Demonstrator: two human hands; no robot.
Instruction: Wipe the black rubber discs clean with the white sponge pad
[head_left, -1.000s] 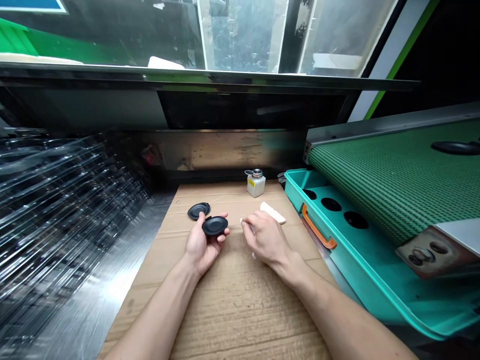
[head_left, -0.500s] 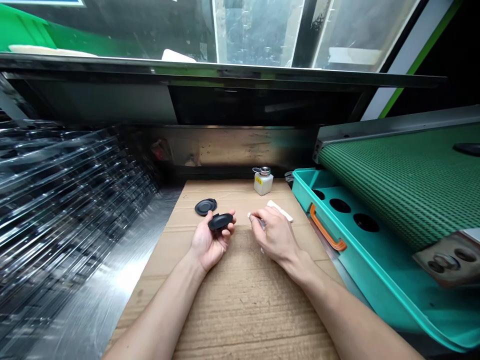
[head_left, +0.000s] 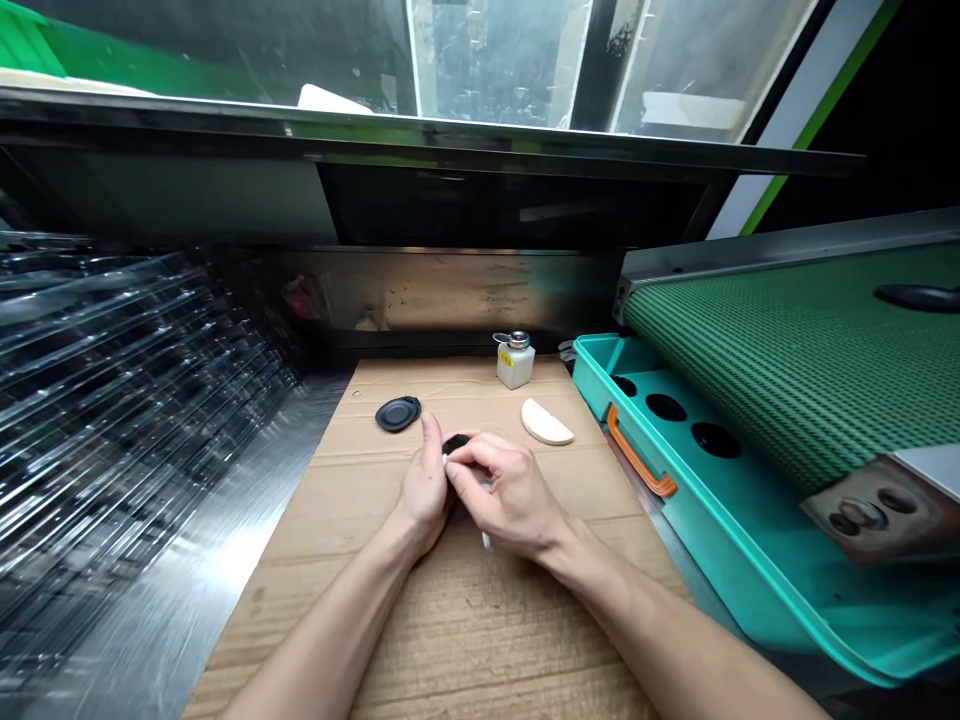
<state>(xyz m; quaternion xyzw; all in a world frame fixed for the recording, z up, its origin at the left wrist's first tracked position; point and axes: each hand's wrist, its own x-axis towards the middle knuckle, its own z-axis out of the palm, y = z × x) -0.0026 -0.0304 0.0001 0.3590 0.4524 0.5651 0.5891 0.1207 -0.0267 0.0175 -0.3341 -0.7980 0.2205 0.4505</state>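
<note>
My left hand is wrapped round a black round plastic cap, thumb up and the cap's face turned toward my right hand. Most of that cap hides behind my fingers. My right hand pinches a thin white-tipped thing; its tip meets the cap, and a white end pokes out below the palm. Its exact kind is hidden. A second black cap lies beyond my left hand on the cardboard. Past my right hand rests a cream half-round pad.
A white bottle with a metal top stands at the cardboard's back edge. At right, a teal bin with an orange handle holds several black round parts, beside a green conveyor belt. Stacked clear plastic trays fill the left.
My hands have come together: the right moved left, bringing the white tip to the cap. My left hand turned the cap upright. The cream pad now shows fully. The view shifted slightly.
</note>
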